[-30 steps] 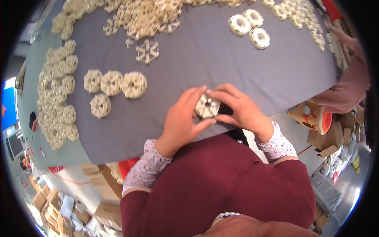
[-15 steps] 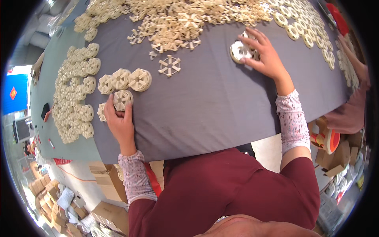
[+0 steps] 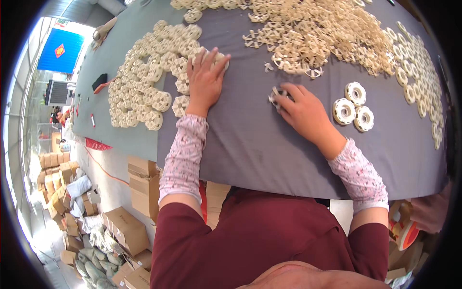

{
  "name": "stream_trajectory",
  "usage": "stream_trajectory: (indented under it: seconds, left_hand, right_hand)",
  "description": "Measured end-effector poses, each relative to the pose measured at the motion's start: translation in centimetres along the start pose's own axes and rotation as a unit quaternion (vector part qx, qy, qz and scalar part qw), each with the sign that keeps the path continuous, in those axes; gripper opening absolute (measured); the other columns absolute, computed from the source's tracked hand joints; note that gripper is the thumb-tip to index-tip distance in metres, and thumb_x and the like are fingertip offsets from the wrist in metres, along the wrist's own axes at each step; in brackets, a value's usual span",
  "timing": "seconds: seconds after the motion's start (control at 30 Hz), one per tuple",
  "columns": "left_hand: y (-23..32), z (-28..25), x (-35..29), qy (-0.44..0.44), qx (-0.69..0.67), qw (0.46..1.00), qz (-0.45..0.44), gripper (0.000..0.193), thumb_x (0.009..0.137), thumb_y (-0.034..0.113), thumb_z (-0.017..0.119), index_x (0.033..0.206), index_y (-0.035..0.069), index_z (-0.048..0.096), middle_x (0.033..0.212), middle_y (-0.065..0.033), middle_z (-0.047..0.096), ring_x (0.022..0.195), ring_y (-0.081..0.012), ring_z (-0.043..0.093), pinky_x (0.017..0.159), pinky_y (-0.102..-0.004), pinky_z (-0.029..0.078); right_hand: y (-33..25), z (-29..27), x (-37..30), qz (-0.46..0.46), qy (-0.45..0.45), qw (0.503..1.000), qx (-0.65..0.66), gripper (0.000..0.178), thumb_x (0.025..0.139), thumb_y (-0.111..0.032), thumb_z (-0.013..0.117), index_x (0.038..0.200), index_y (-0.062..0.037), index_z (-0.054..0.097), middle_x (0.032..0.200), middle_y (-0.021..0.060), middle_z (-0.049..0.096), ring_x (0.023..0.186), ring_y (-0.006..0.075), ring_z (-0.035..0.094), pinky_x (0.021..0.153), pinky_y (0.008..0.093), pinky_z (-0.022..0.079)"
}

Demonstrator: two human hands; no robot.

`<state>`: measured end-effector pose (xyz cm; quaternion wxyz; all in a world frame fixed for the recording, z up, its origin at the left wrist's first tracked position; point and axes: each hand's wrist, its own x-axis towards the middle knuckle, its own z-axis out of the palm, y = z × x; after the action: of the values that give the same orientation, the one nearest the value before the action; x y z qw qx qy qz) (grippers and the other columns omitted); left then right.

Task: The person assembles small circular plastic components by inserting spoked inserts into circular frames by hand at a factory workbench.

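Observation:
My left hand [image 3: 206, 83] lies with fingers spread over cream spoked wheels [image 3: 221, 61] at the right edge of a cluster, touching them. Other wheels [image 3: 180, 106] sit beside its wrist. Right of it, my right hand [image 3: 302, 110] has its thumb and fingers closed around a thin spoked disc [image 3: 275, 98], partly hidden and slightly blurred. Three white ring-shaped wheels [image 3: 344, 111] stand grouped to the right of that hand. Beyond both hands lies a large heap of loose spoked discs [image 3: 327, 33], with a small broken-looking piece [image 3: 268, 67] near its edge.
Many finished-looking wheels [image 3: 137, 91] cover the left of the grey cloth table [image 3: 269, 159]. Rows of cream rings [image 3: 421, 72] line the far right. A black-and-red tool [image 3: 100, 83] and a marker [image 3: 93, 120] lie at the left. Cardboard boxes [image 3: 126, 229] stand on the floor.
My right hand has left the white rings and moved left onto the lone spoked disc. My left hand has moved farther away across the small wheel group, its fingers now spread. The view has shifted.

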<state>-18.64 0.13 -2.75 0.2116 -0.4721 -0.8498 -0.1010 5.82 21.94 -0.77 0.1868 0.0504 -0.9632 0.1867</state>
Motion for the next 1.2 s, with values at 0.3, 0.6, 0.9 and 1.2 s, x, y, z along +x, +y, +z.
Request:
stream_trajectory:
  seconds: [0.3, 0.6, 0.9, 1.2]
  left_hand:
    - [14.7, -3.4, -2.8, -0.033, -0.400, 0.915, -0.028, 0.029, 0.099, 0.012, 0.070, 0.126, 0.007, 0.074, 0.131, -0.0126, 0.067, 0.123, -0.0342, 0.063, 0.108, -0.0418, 0.049]
    - [18.2, 0.1, 0.3, -0.121, -0.645, 0.745, -0.117, 0.043, 0.098, 0.012, 0.075, 0.138, 0.001, 0.066, 0.132, -0.0125, 0.066, 0.119, -0.0176, 0.064, 0.102, -0.0337, 0.053]
    - [27.3, 0.2, 3.5, -0.050, -0.438, 0.895, 0.072, 0.074, 0.079, 0.026, 0.091, 0.143, 0.006, 0.061, 0.128, -0.0161, 0.070, 0.116, -0.0386, 0.068, 0.100, -0.0450, 0.056]
    - [24.3, -5.4, -4.4, -0.173, -0.474, 0.862, 0.052, 0.068, 0.077, 0.017, 0.091, 0.138, 0.003, 0.064, 0.134, -0.0167, 0.069, 0.119, -0.0378, 0.069, 0.099, -0.0443, 0.056]
  right_hand:
    - [-1.4, -7.2, -12.6, 0.254, 0.016, 0.945, 0.206, 0.030, 0.087, -0.011, 0.080, 0.116, -0.0068, 0.075, 0.116, 0.0121, 0.075, 0.109, 0.0316, 0.070, 0.092, 0.0434, 0.056]
    - [-5.8, -1.3, -11.1, 0.092, -0.004, 0.987, 0.135, 0.048, 0.081, -0.017, 0.085, 0.127, -0.0097, 0.072, 0.135, 0.0105, 0.068, 0.123, 0.0365, 0.063, 0.103, 0.0465, 0.055]
    - [0.9, -9.3, -21.9, 0.485, 0.267, 0.760, 0.341, 0.024, 0.099, -0.009, 0.069, 0.122, -0.0028, 0.074, 0.089, 0.0090, 0.075, 0.080, 0.0238, 0.072, 0.081, 0.0349, 0.058]
    - [1.1, -13.6, -22.6, 0.396, 0.068, 0.913, 0.065, 0.058, 0.084, -0.013, 0.086, 0.139, -0.0058, 0.069, 0.126, 0.0106, 0.066, 0.102, 0.0210, 0.066, 0.086, 0.0328, 0.056]
